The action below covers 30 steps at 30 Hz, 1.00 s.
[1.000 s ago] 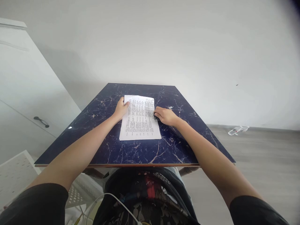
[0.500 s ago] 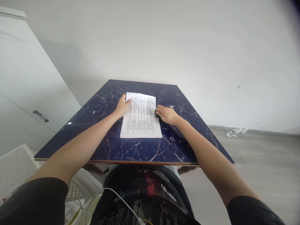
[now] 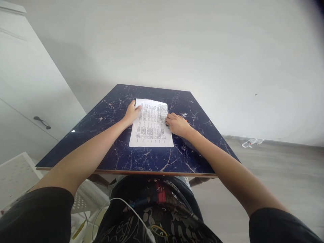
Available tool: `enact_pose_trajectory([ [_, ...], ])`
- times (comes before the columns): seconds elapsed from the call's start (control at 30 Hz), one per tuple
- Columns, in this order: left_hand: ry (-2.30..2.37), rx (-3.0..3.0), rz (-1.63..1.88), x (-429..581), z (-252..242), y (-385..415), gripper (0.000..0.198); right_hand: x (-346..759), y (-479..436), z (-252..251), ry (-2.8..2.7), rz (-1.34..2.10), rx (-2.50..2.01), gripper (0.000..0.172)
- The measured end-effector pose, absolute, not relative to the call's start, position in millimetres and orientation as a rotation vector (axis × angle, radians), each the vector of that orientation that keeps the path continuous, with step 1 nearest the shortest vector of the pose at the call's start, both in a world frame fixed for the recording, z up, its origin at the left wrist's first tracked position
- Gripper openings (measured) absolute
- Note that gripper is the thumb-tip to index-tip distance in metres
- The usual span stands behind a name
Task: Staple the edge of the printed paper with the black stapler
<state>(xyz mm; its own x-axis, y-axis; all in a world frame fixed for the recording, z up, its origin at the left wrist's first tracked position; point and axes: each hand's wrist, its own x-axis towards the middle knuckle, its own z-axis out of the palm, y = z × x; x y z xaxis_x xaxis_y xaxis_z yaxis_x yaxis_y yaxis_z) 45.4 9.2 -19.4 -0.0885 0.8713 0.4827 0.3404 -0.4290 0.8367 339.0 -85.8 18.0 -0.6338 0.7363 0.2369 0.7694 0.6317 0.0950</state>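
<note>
Printed sheets of paper lie on the dark blue marbled table, their upper right corner creased. My left hand grips the paper's left edge, thumb on top and fingers beneath. At the right edge, my right hand is closed over what looks like a small black stapler. Most of it is hidden under my fingers, and only a dark front end shows against the paper. A bit of orange peeks out behind that hand. Just beyond it lies a small silvery piece.
The table stands against a white wall. To the left is a white cabinet with a dark handle. A clear plastic item lies on the floor at right. A white cable crosses my lap.
My right hand has shifted slightly over the black stapler, covering more of it, and an orange bit now shows behind. The left hand keeps its hold; the view has moved a little.
</note>
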Motion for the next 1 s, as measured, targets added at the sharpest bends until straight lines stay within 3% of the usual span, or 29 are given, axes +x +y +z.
enact_pose_trajectory([
  [0.37, 1.371, 1.757, 1.513, 43.0, -15.1, 5.5, 0.014, 335.6, -85.3, 11.5, -2.622, -0.294, -1.270, 0.025],
  [0.63, 1.346, 1.796, 1.526, 37.1, -14.8, 6.9, 0.014, 374.7, -83.8, 27.4, -2.226, 0.038, -1.398, 0.020],
  [0.83, 1.031, 1.756, 1.723, 38.2, -7.6, 2.9, 0.019, 414.1, -75.1, 36.4, -2.428, 0.191, -1.482, 0.035],
  [1.0, 0.891, 1.726, 1.845, 45.2, 7.5, -7.5, 0.026, 421.9, -88.2, 53.3, -2.152, 0.365, -1.413, 0.036],
])
